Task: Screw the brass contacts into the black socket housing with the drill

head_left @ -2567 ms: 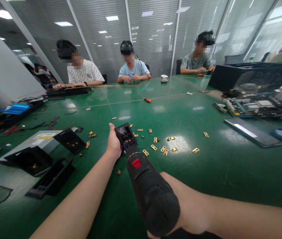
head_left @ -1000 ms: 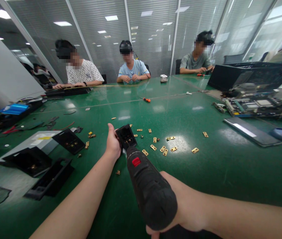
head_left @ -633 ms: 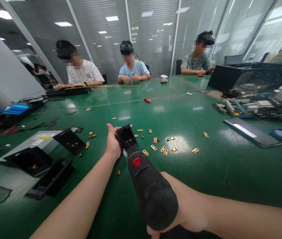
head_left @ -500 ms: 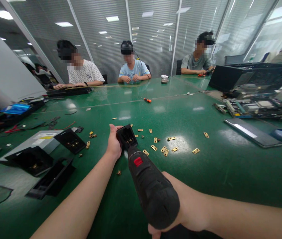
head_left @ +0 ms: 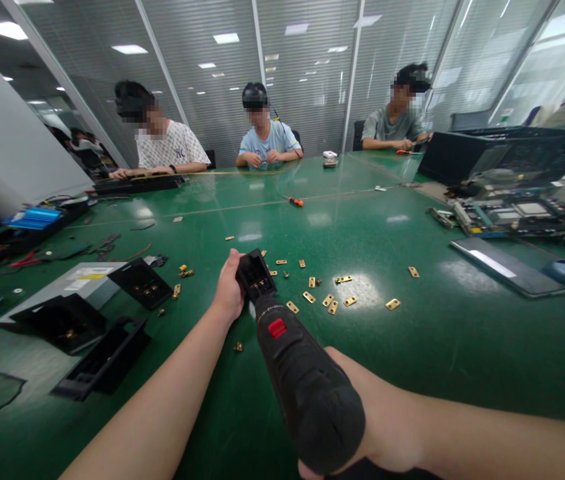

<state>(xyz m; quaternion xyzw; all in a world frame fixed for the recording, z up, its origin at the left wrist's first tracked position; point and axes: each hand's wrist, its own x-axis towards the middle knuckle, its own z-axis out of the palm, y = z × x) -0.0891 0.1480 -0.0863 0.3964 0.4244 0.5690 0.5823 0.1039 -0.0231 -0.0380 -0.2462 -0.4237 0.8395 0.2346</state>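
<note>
My left hand (head_left: pixel 229 288) grips a small black plastic housing (head_left: pixel 255 272) from its left side, thumb up along the edge. Brass-coloured fittings show inside the housing. My right hand (head_left: pixel 337 460) is wrapped round the handle of a black cordless drill (head_left: pixel 307 387) with a red switch on top; the drill body hides most of the fingers. The drill's nose points into the near end of the housing, and its bit is hidden. Beyond and right of the housing lie several small brass plates (head_left: pixel 328 300), each with two holes, and a few loose screws (head_left: pixel 238 347).
Black housings (head_left: pixel 102 360) and a grey metal box (head_left: pixel 80 280) stand at the left. An orange screwdriver (head_left: pixel 296 202) lies mid-table. At the right are a phone-like dark slab (head_left: pixel 507 267), a circuit board (head_left: pixel 527 210) and a black case (head_left: pixel 462 157). Three people sit across the green table (head_left: pixel 442 347).
The drill has shifted very slightly right and down toward me. The housing stays in my left hand, with its far end tipped a little to the right.
</note>
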